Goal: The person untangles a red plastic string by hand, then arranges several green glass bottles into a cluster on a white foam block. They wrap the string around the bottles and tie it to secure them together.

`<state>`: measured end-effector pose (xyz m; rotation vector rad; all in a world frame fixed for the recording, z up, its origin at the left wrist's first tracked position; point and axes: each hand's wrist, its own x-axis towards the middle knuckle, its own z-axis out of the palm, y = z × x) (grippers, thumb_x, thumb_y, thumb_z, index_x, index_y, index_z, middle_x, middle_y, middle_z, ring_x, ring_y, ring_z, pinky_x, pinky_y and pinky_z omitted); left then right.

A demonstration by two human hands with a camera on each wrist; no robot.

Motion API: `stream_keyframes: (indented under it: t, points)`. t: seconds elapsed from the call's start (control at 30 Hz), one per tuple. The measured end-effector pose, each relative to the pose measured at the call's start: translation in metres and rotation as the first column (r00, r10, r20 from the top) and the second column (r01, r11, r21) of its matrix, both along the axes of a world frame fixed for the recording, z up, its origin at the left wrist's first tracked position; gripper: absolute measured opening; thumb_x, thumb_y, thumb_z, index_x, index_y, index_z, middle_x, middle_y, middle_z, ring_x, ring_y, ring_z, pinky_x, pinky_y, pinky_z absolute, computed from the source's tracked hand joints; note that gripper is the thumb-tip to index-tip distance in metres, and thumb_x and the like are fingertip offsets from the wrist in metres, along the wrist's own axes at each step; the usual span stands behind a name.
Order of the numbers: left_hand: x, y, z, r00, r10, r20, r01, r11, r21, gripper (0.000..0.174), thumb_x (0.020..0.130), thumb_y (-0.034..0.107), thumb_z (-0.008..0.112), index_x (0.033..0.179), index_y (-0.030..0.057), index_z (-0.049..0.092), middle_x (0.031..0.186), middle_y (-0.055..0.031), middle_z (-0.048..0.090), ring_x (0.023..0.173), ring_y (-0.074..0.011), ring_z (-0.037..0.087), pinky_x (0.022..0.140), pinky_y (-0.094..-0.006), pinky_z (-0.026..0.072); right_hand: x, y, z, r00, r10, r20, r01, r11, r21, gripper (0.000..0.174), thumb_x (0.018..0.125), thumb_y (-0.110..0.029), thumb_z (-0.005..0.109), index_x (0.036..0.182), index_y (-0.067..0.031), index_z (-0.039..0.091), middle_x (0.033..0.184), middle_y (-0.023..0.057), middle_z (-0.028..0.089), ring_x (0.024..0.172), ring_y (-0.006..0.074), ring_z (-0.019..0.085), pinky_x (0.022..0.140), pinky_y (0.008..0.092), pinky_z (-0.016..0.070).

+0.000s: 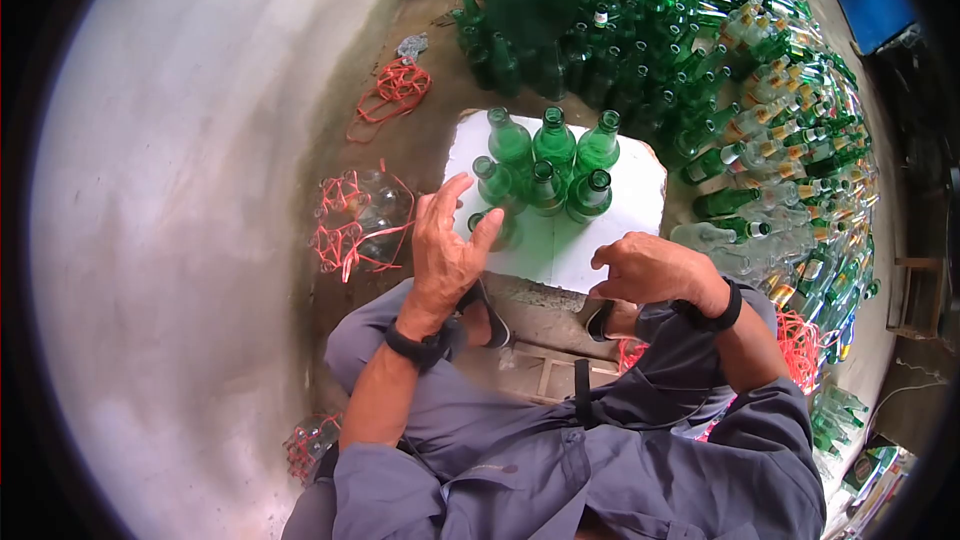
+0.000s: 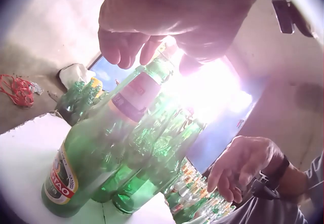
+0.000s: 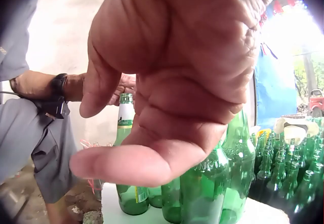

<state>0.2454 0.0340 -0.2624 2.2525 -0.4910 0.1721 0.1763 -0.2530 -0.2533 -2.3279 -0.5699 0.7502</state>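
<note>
Several green glass bottles point(image 1: 552, 145) stand upright in rows on a white board point(image 1: 625, 230). My left hand point(image 1: 448, 255) is at the nearest one, a green beer bottle point(image 2: 83, 155) with a neck label and an oval body label. Its thumb and fingers are spread apart about the bottle's mouth, partly hiding it in the head view. My right hand point(image 1: 655, 270) hovers over the board's front right corner, holding nothing. In the right wrist view its fingers point(image 3: 124, 165) are loosely bent, and the bottles stand behind them.
A crowd of dark green bottles point(image 1: 640, 70) stands beyond the board, with clear bottles point(image 1: 705, 237) to the right. Clear bottles tied with red strapping point(image 1: 345, 225) lie left, below a loose red strap tangle point(image 1: 400, 88). A pale wall point(image 1: 190, 220) runs along the left.
</note>
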Motion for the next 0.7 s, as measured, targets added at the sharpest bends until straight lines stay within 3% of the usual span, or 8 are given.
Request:
stream_keyframes:
  t: [0.07,0.2,0.37,0.5,0.57,0.6,0.67,0.7]
  points:
    - [0.002,-0.001,0.001,0.999,0.03,-0.027,-0.032,0.996,-0.08,0.056,0.084,0.028,0.079,0.128,-0.0008,0.058,0.128,-0.0192,0.063,0.112,-0.0355,0.058,0.099,-0.0445,0.0464,0.003,-0.003,0.007,1.0,-0.002,-0.009,0.002,0.999,0.032,0.037,0.088,-0.027,0.074,0.107,0.0044,0.068,0.075,0.0184,0.072,0.072,0.0336,0.072,0.065,0.0397,0.0549]
    - [0.009,-0.003,0.01,0.999,0.043,0.014,-0.042,0.996,-0.08,0.065,0.085,0.026,0.078,0.137,-0.002,0.051,0.139,-0.0219,0.054,0.124,-0.037,0.053,0.106,-0.0442,0.0424,0.012,-0.016,0.028,0.984,-0.024,-0.176,0.037,0.996,0.076,0.037,0.089,-0.028,0.073,0.11,0.0025,0.068,0.073,0.0168,0.072,0.068,0.0246,0.073,0.063,0.0348,0.0545]
    - [0.018,-0.01,0.017,1.0,0.004,-0.009,-0.006,0.992,-0.128,0.068,0.089,0.032,0.074,0.141,-0.0007,0.048,0.151,-0.0243,0.044,0.136,-0.0384,0.046,0.113,-0.0471,0.0362,0.022,-0.058,0.05,0.845,-0.236,-0.48,0.367,0.909,0.198,0.027,0.095,-0.019,0.067,0.113,0.0016,0.068,0.077,0.0089,0.072,0.065,0.0167,0.071,0.059,0.0283,0.0563]
    - [0.021,-0.019,0.021,0.999,-0.017,0.043,0.02,0.998,-0.054,0.07,0.091,0.04,0.072,0.143,0.0008,0.047,0.153,-0.024,0.041,0.139,-0.0387,0.043,0.115,-0.0484,0.0329,0.03,-0.106,0.036,0.751,-0.554,-0.359,0.654,0.698,0.29,0.028,0.097,-0.024,0.063,0.105,0.0018,0.071,0.076,0.0073,0.07,0.064,0.0102,0.069,0.055,0.0246,0.0541]
    - [0.022,-0.023,0.021,0.999,-0.023,0.043,0.026,0.997,-0.067,0.07,0.092,0.042,0.071,0.143,0.0007,0.047,0.153,-0.024,0.041,0.139,-0.0386,0.043,0.116,-0.0486,0.0324,0.041,-0.132,0.012,0.667,-0.727,-0.163,0.745,0.643,0.179,0.032,0.094,-0.027,0.067,0.105,0.0031,0.071,0.078,0.0098,0.072,0.067,0.0179,0.071,0.062,0.0309,0.0569]
    - [0.022,-0.025,0.021,0.999,-0.019,0.043,0.022,0.997,-0.074,0.07,0.092,0.043,0.07,0.143,0.0006,0.047,0.154,-0.024,0.041,0.139,-0.0385,0.042,0.116,-0.0487,0.0319,0.045,-0.145,-0.005,0.662,-0.732,-0.161,0.749,0.639,0.173,0.032,0.094,-0.027,0.067,0.105,0.0031,0.071,0.078,0.0098,0.072,0.067,0.0179,0.071,0.062,0.0309,0.0569]
    - [0.022,-0.026,0.024,0.999,-0.025,0.035,0.028,0.996,-0.086,0.07,0.093,0.044,0.069,0.143,0.0005,0.047,0.154,-0.024,0.041,0.14,-0.0386,0.042,0.116,-0.0488,0.0315,0.053,-0.171,-0.045,0.587,-0.782,0.21,0.808,0.584,-0.081,0.037,0.09,-0.028,0.068,0.111,0.0032,0.069,0.088,0.0164,0.074,0.083,0.0313,0.073,0.078,0.0404,0.0575]
    - [0.023,-0.027,0.025,0.999,-0.028,0.031,0.031,0.995,-0.094,0.07,0.093,0.044,0.069,0.143,0.0004,0.046,0.154,-0.024,0.041,0.14,-0.0386,0.042,0.117,-0.0489,0.031,0.056,-0.182,-0.067,0.582,-0.785,0.213,0.811,0.579,-0.084,0.037,0.09,-0.028,0.068,0.111,0.0032,0.069,0.088,0.0164,0.074,0.083,0.0313,0.073,0.078,0.0404,0.0575]
